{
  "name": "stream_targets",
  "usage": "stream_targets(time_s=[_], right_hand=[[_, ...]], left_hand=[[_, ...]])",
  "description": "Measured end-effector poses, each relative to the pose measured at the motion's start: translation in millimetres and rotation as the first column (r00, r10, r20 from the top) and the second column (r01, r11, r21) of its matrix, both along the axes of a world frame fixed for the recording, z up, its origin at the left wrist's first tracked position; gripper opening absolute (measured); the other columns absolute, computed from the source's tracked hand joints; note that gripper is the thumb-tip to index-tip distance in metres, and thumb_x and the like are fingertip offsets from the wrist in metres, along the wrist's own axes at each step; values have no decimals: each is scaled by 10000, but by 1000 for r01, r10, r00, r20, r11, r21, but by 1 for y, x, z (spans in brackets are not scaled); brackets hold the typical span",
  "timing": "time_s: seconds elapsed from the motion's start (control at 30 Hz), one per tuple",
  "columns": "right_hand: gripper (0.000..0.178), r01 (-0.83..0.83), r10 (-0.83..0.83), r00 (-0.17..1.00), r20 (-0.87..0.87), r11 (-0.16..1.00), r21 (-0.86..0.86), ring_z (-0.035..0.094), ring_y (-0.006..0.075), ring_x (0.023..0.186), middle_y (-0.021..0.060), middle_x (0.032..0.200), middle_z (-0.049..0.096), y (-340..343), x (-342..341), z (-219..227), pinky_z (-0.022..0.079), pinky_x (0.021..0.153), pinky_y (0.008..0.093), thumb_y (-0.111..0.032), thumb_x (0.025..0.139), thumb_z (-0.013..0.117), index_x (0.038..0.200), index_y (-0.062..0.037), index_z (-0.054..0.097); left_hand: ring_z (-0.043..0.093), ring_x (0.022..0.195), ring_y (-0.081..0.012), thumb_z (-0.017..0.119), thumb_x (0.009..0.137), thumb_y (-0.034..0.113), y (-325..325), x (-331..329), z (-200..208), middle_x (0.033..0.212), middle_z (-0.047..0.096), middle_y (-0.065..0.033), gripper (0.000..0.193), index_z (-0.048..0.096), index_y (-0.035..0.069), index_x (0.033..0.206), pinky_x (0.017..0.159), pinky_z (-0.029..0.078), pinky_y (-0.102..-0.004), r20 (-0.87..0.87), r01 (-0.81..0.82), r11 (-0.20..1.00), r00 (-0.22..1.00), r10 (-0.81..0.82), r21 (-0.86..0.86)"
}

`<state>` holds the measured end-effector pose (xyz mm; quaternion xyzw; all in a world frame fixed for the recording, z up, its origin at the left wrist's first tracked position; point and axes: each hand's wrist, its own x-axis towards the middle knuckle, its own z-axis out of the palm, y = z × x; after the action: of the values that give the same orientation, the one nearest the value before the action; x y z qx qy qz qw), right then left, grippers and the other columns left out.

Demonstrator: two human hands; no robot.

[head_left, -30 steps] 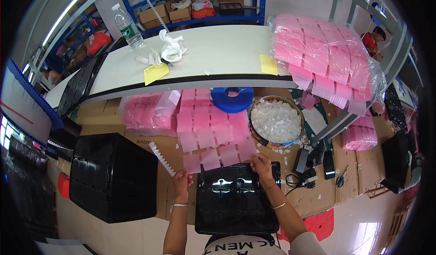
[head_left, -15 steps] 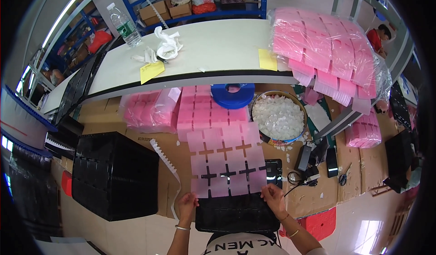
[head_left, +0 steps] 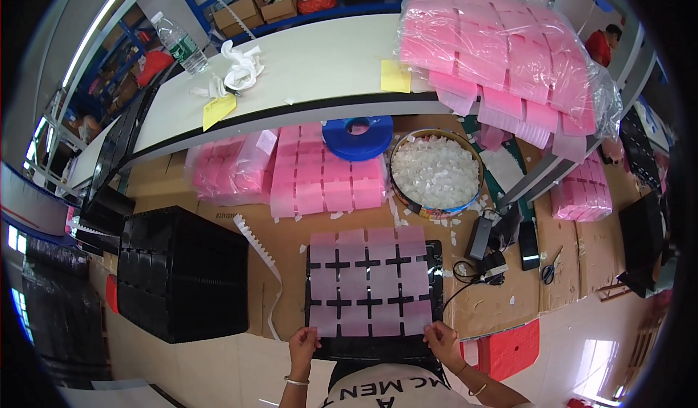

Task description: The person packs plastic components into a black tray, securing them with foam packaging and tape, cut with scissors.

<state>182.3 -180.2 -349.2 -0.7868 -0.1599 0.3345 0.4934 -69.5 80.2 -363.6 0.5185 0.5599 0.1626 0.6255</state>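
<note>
A thin pink sheet [head_left: 367, 283] with cross-shaped cutouts stretches over a black plastic tray [head_left: 374, 348] close in front of me. My left hand [head_left: 303, 346] pinches the sheet's near left corner. At the near right corner my right hand [head_left: 443, 340] pinches it as well. Dark tray surface shows through the cutouts, and the tray's rim is visible to the right and in front. Whether the sheet lies fully flat on the tray, I cannot tell. Beyond it rests a stack of similar pink sheets [head_left: 297, 182], partly under a blue tape roll [head_left: 357, 137].
Left stands a tall stack of black trays [head_left: 182, 277], with a white toothed strip [head_left: 260, 252] beside it. A round tin [head_left: 436, 172] of whitish pieces sits back right, near a power adapter [head_left: 478, 238], cables, a phone [head_left: 528, 246] and scissors [head_left: 550, 268]. A white shelf [head_left: 313, 62] crosses behind.
The sheet has come down and toward me, off the pink stack and over the tray. Both hands moved slightly nearer, still pinching its corners. The camera view has shifted a little.
</note>
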Motion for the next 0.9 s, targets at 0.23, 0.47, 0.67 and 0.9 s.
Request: stream_targets(time_s=[0.23,0.47,0.67,0.9], right_hand=[[218,-22,24,995,92,1000,-23,643,108,570,74,658,680,-31,-20,-19,501,536,256,-171,956,633,838,11,640],[216,38,-31,991,129,998,-52,649,112,574,80,658,680,-32,-56,-18,507,537,263,-166,952,629,841,19,639],[246,108,-107,994,39,993,-43,622,87,563,63,667,678,-26,-75,-5,493,522,241,-181,971,612,823,15,624],[261,185,-181,979,94,982,-29,592,71,549,45,662,663,-28,-75,-11,467,505,227,-175,989,592,794,-3,609]], left_hand=[[581,574,-73,651,971,232,-13,-16,5,733,671,-20,204,661,54,874,525,402,-203,11,36,999,999,-36,-15],[570,559,-77,643,975,203,-7,-36,-7,748,686,-53,182,664,28,930,515,410,-205,95,55,998,994,-52,-31],[576,571,-81,649,972,220,-1,-55,-20,737,683,-55,211,662,15,923,553,465,-212,92,145,988,985,-149,46],[607,595,-90,692,917,214,-4,-53,-26,677,678,-45,223,692,-5,873,558,480,-251,-89,250,951,967,-237,183]])
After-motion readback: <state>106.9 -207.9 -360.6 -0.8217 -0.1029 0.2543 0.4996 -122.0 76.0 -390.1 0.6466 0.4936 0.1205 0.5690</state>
